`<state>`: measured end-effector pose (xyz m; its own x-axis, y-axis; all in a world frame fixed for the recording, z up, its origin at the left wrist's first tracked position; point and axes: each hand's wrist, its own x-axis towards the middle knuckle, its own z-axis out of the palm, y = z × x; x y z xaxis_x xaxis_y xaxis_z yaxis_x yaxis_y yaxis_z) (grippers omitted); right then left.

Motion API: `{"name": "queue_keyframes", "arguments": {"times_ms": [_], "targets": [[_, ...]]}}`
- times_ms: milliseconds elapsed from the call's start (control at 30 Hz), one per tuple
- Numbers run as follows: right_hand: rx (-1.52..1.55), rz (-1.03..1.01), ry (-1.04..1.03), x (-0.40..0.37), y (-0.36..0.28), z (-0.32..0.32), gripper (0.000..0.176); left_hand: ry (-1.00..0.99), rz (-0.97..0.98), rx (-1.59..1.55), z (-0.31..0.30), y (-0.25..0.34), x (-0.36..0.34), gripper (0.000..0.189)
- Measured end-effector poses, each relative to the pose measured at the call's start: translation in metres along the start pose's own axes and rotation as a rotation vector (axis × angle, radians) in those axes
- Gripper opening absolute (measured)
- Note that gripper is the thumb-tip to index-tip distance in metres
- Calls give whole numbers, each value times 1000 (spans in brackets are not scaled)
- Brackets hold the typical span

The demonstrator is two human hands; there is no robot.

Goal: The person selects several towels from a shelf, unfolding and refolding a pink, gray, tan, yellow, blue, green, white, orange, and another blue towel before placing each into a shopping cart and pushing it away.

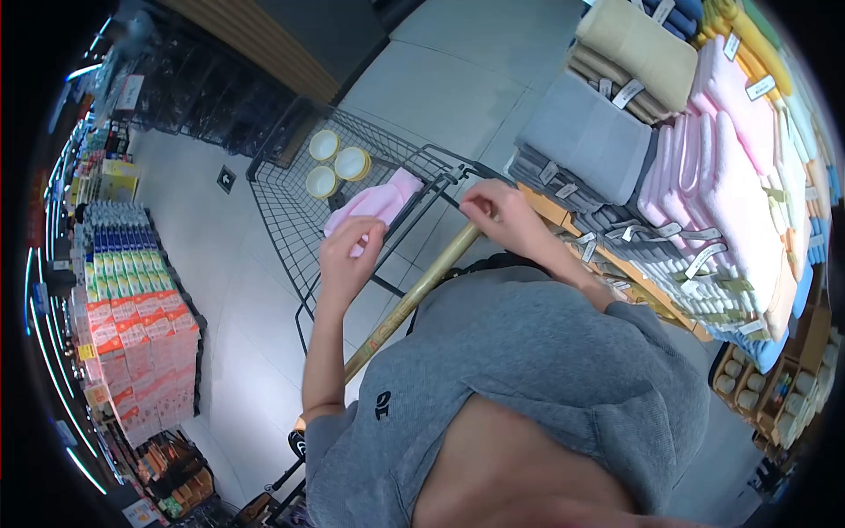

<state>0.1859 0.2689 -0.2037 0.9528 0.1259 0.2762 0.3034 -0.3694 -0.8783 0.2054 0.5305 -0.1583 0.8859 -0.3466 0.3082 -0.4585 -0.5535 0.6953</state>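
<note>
My left hand (349, 257) is raised with its fingers curled and the thumb against them, and nothing shows in it. It overlaps a folded pink towel (385, 201) in the child-seat end of a dark wire shopping cart (283, 207). My right hand (504, 216) is likewise curled into a loose pinch, with nothing visible between its fingers. Just below it runs the far end of the cart's yellowish push handle (422, 289), which slants between my two forearms. Deeper in the basket stand several white-and-yellow bowls (323, 145), some of them stacked.
Tall stacks of folded towels, grey (588, 132), beige (634, 44) and pink (695, 167), fill a wooden display close on my right. To the left stands a block of boxed goods (141, 352) on the tiled floor (229, 290). A dark wall panel (299, 35) rises ahead.
</note>
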Motion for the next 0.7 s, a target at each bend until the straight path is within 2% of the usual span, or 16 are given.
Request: {"name": "queue_keyframes", "arguments": {"times_ms": [67, 133, 233, 300, 400, 500, 533, 633, 667, 700], "targets": [[32, 126, 266, -15, 6, -22, 10, -72, 15, -76, 15, 4, 32, 7], [-106, 202, 576, -33, 9, -44, 11, -148, 63, -138, 39, 4, 63, 8], [-246, 439, 799, -59, 6, -75, 26, -264, 117, -228, 87, 8, 99, 20], [-546, 550, 740, -74, 6, -86, 47, -333, 68, -336, 129, 6, 117, 30], [-814, 408, 811, -94, 43, -73, 68, -378, 70, -305, 170, 19, 136, 42], [-556, 522, 791, -96, 46, -65, 77, -385, 44, -357, 203, 19, 154, 43], [-364, 538, 860, -92, 39, -65, 66, -388, 23, -403, 210, 17, 156, 42], [-266, 471, 963, -91, 46, -74, 53, -339, 47, -362, 209, 25, 154, 42], [-281, 424, 1021, -89, 48, -76, 40, -321, 55, -384, 208, 27, 155, 41], [-173, 421, 1041, -86, 49, -77, 37, -305, 61, -407, 206, 29, 156, 41]]}}
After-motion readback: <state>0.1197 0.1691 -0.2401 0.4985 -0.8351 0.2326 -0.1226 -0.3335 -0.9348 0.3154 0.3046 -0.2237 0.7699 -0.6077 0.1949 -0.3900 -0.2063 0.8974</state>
